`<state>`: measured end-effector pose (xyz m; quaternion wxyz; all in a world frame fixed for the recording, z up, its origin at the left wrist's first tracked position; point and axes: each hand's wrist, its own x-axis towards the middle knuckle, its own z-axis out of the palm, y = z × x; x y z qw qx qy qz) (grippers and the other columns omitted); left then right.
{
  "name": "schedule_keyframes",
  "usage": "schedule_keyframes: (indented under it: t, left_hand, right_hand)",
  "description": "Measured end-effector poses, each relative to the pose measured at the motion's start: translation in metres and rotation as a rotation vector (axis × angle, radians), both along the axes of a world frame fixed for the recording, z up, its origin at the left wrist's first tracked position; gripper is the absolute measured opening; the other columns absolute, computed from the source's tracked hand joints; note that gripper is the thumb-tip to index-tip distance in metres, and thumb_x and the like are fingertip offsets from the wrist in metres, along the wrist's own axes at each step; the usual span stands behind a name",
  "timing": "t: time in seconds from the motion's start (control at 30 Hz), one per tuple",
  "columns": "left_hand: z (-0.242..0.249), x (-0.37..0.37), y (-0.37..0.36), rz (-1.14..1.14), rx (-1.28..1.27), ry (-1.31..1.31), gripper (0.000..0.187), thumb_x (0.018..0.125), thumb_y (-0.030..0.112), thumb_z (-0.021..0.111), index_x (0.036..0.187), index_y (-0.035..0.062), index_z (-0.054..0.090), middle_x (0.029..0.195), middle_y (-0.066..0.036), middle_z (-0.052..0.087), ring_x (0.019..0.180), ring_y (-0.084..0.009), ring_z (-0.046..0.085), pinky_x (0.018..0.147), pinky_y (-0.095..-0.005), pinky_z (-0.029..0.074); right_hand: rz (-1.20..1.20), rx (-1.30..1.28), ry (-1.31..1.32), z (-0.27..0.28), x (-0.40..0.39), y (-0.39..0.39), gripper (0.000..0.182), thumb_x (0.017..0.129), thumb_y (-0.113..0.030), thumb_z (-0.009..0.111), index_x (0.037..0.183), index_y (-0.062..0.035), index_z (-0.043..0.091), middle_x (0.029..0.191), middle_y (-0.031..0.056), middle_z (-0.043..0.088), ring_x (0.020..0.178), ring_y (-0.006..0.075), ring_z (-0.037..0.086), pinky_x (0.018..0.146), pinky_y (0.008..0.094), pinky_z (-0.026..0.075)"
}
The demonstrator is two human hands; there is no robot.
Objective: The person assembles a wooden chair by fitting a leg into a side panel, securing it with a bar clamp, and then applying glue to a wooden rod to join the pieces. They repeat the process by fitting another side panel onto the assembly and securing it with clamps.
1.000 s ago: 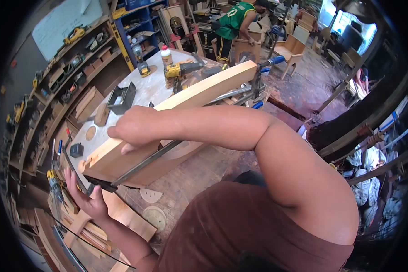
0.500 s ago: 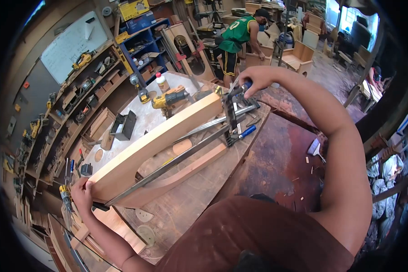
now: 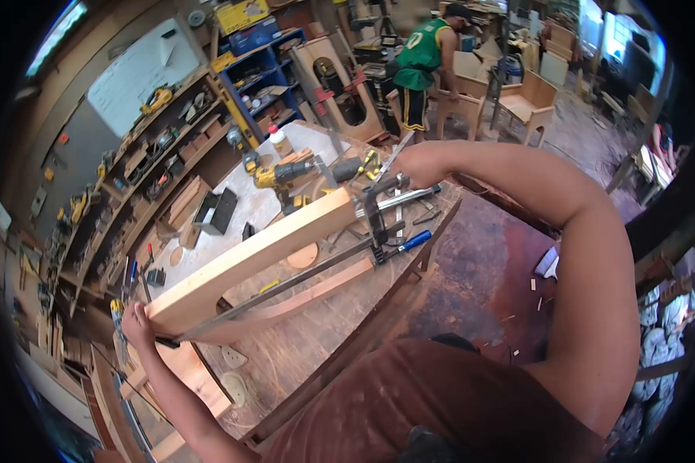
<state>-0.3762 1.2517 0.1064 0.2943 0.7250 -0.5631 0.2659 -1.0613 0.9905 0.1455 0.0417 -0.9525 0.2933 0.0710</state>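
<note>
A pale wooden frame piece (image 3: 247, 258) stands on the workbench (image 3: 316, 339), with a long metal bar clamp (image 3: 286, 287) along its near side. My left hand (image 3: 137, 327) grips the frame's lower left end, by the clamp's foot. At the upper right my right hand (image 3: 418, 166) is closed on the clamp's handle end, which it mostly hides. The clamp's dark jaw is at the frame's right end. A second clamp's blue handle (image 3: 415, 241) sticks out below my right hand. Behind the frame sits a yellow drill (image 3: 284, 174).
A glue bottle (image 3: 279, 140) and a black open box (image 3: 215, 211) sit at the bench's far side. A person in a green jersey (image 3: 425, 58) bends over wooden chairs (image 3: 528, 100). A brush (image 3: 547, 263) lies to the right; tool shelves (image 3: 143, 170) line the left wall.
The view has shifted slightly. The frame's right end and clamp sit a little lower and further left, and my right hand has turned on the handle. The person in green stands more upright.
</note>
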Motion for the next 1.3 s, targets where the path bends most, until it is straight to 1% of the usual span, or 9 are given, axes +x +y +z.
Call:
schedule_keyframes:
  t: [0.3, 0.5, 0.6, 0.63, 0.73, 0.87, 1.1, 1.23, 1.3]
  left_hand:
    - [-0.002, -0.002, -0.005, -0.016, -0.004, -0.037, 0.055, 0.101, 0.046, 0.037, 0.077, 0.001, 0.057, 0.073, -0.019, 0.057, 0.072, -0.0392, 0.056, 0.065, -0.0455, 0.042]
    - [0.004, -0.009, 0.004, -0.058, 0.04, 0.018, 0.051, 0.1, 0.044, 0.041, 0.077, 0.0004, 0.055, 0.071, -0.02, 0.053, 0.067, -0.0397, 0.053, 0.061, -0.0446, 0.039]
    - [0.01, 0.003, 0.013, -0.134, 0.085, 0.058, 0.05, 0.1, 0.042, 0.045, 0.076, -0.0016, 0.052, 0.066, -0.019, 0.048, 0.06, -0.0325, 0.047, 0.058, -0.0419, 0.037]
    - [0.011, 0.007, 0.019, -0.17, 0.119, 0.109, 0.049, 0.099, 0.041, 0.047, 0.077, -0.0023, 0.052, 0.065, -0.018, 0.047, 0.059, -0.0297, 0.046, 0.058, -0.0412, 0.037]
    - [-0.007, 0.01, 0.017, -0.19, -0.05, 0.132, 0.045, 0.101, 0.036, 0.048, 0.079, -0.0035, 0.053, 0.065, -0.015, 0.048, 0.06, -0.025, 0.045, 0.058, -0.0382, 0.037]
    - [-0.019, 0.017, 0.015, -0.144, -0.189, 0.227, 0.045, 0.103, 0.034, 0.045, 0.078, -0.0029, 0.053, 0.066, -0.012, 0.05, 0.062, -0.0245, 0.047, 0.061, -0.0362, 0.039]
    - [-0.025, 0.019, 0.012, -0.157, -0.274, 0.169, 0.049, 0.103, 0.035, 0.043, 0.073, -0.0021, 0.052, 0.066, -0.013, 0.05, 0.063, -0.0258, 0.048, 0.061, -0.0369, 0.04]
    - [-0.027, 0.029, 0.014, -0.153, -0.245, 0.174, 0.048, 0.103, 0.034, 0.043, 0.073, -0.0022, 0.052, 0.065, -0.012, 0.05, 0.062, -0.025, 0.049, 0.061, -0.0365, 0.039]
    - [-0.029, 0.036, 0.015, -0.131, -0.206, 0.172, 0.047, 0.103, 0.033, 0.043, 0.074, -0.0024, 0.053, 0.066, -0.012, 0.05, 0.062, -0.0244, 0.049, 0.06, -0.0363, 0.039]
  right_hand:
    - [-0.312, -0.426, -0.162, -0.021, 0.001, 0.036, 0.025, 0.078, -0.015, 0.059, 0.102, -0.0158, 0.064, 0.079, 0.0139, 0.068, 0.076, 0.0325, 0.068, 0.064, 0.048, 0.052]
    - [-0.282, -0.36, -0.083, -0.013, -0.007, 0.02, 0.024, 0.078, -0.016, 0.064, 0.101, -0.0118, 0.065, 0.075, 0.0128, 0.068, 0.072, 0.0281, 0.068, 0.063, 0.0425, 0.053]
    - [-0.313, 0.448, 0.123, 0.016, -0.002, 0.002, 0.035, 0.073, -0.02, 0.076, 0.1, -0.0016, 0.065, 0.068, 0.0074, 0.064, 0.063, 0.0167, 0.06, 0.06, 0.0364, 0.049]
    - [-0.322, 0.581, 0.154, 0.016, -0.001, -0.005, 0.03, 0.073, -0.019, 0.073, 0.095, 0.0007, 0.065, 0.068, 0.0088, 0.064, 0.064, 0.0215, 0.061, 0.061, 0.0373, 0.048]
    - [-0.072, 0.28, 0.04, -0.012, -0.008, -0.018, 0.02, 0.073, -0.013, 0.066, 0.089, -0.0029, 0.065, 0.069, 0.013, 0.063, 0.067, 0.0285, 0.062, 0.066, 0.0437, 0.047]
    - [-0.173, -0.038, -0.059, 0.002, -0.007, 0.024, 0.015, 0.073, -0.019, 0.067, 0.085, -0.0109, 0.064, 0.075, 0.0142, 0.065, 0.075, 0.0368, 0.064, 0.065, 0.0461, 0.048]
    - [-0.321, -0.598, -0.483, -0.045, -0.009, 0.041, 0.018, 0.075, -0.013, 0.063, 0.092, -0.016, 0.066, 0.074, 0.0122, 0.067, 0.072, 0.0335, 0.067, 0.062, 0.047, 0.052]
    - [-0.392, -0.364, -0.197, -0.009, -0.007, 0.045, 0.022, 0.074, -0.016, 0.066, 0.096, -0.014, 0.068, 0.078, 0.0137, 0.068, 0.074, 0.0335, 0.067, 0.064, 0.0425, 0.053]
    - [-0.184, 0.095, -0.065, 0.008, -0.013, 0.026, 0.029, 0.073, -0.021, 0.074, 0.101, -0.0139, 0.068, 0.071, 0.0114, 0.065, 0.067, 0.0286, 0.065, 0.064, 0.042, 0.051]
